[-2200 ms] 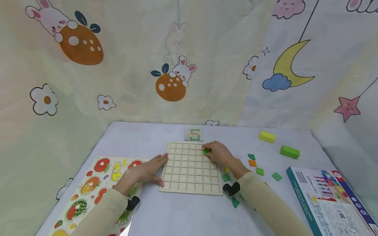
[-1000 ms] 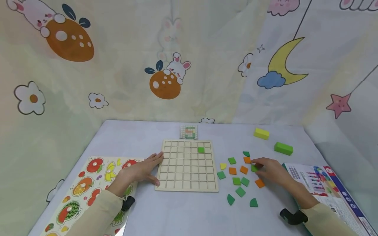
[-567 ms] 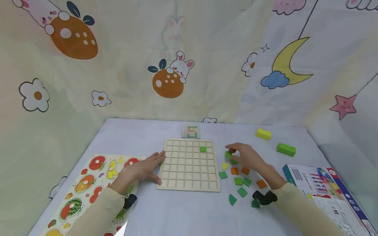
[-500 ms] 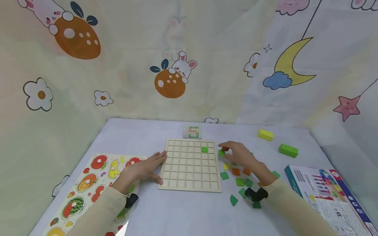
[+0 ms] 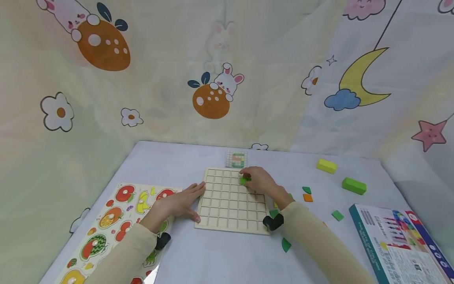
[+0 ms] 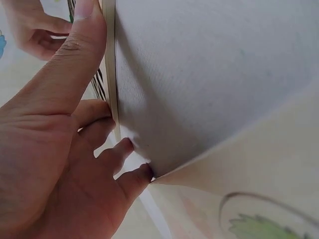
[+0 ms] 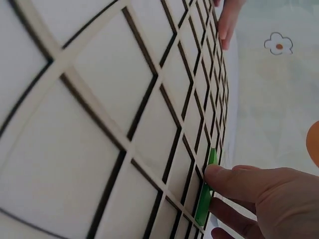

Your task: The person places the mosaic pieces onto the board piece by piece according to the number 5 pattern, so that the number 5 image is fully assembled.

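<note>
A pale wooden grid board lies in the middle of the table. My left hand rests against its left side, fingers spread, and the thumb lies along the edge in the left wrist view. Near the board's far right corner my right hand pinches a green square tile low over the grid. In the right wrist view the thumb touches the upper green tile; another green tile lies in the neighbouring square, partly covered by the fingers in the head view.
Beyond the board lies a small pattern card. Loose green tiles and an orange tile lie to the right, some under the right arm. Yellow and green blocks, a box and a fruit puzzle sheet surround the board.
My right hand first left a green tile in the grid, then picked up another from the loose ones and brought it left onto the board. The left hand stays at the board's edge.
</note>
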A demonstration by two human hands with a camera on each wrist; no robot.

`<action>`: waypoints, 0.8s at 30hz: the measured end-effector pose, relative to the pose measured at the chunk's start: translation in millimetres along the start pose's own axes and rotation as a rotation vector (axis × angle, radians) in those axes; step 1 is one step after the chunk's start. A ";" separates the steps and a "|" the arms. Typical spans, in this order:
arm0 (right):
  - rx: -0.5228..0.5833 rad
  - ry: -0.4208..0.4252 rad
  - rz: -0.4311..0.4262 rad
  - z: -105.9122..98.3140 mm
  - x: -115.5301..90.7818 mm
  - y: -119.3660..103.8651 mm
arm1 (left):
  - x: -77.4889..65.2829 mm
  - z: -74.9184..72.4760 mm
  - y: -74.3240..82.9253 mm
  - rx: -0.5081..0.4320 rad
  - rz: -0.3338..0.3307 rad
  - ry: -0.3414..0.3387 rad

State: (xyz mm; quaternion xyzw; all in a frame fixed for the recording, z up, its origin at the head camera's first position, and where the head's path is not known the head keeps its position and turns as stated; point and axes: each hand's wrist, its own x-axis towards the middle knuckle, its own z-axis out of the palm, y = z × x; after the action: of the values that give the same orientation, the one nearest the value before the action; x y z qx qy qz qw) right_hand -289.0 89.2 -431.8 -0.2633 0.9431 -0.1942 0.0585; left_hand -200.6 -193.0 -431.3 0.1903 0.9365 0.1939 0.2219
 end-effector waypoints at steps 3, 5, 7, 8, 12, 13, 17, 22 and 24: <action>0.017 0.003 0.009 2.3 -0.5 1.8 | 1.7 1.1 -0.2 0.003 -0.005 -0.008; 0.024 0.005 0.010 3.4 -1.1 2.5 | 2.5 1.5 -0.7 0.006 -0.007 -0.010; 0.032 0.003 0.023 3.0 -2.6 3.1 | 2.9 1.4 -0.7 0.004 -0.005 -0.011; 0.031 0.003 0.026 2.1 -4.3 4.0 | 3.0 1.3 -0.6 0.003 -0.003 -0.012; 0.046 0.021 0.073 -8.1 -18.1 18.9 | 4.5 1.9 0.0 -0.006 0.006 -0.018; 0.051 0.033 0.081 -12.6 -23.8 25.2 | 4.7 2.0 0.2 -0.006 0.006 -0.019; 0.030 0.059 0.096 -33.1 -52.6 54.8 | 3.8 1.3 0.8 -0.006 -0.002 -0.017; -0.004 -0.010 0.130 -46.7 -88.3 85.1 | 2.1 0.2 0.6 -0.008 -0.010 -0.018; 0.023 -0.056 0.150 -47.1 -98.6 92.0 | 2.3 0.2 -0.4 -0.009 -0.001 -0.014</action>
State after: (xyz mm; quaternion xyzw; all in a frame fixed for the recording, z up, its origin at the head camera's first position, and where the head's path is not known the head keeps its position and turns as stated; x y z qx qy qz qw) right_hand -258.4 228.6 -424.3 -0.1966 0.9559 -0.1925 0.1024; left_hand -202.5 -192.2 -432.5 0.1900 0.9342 0.1965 0.2292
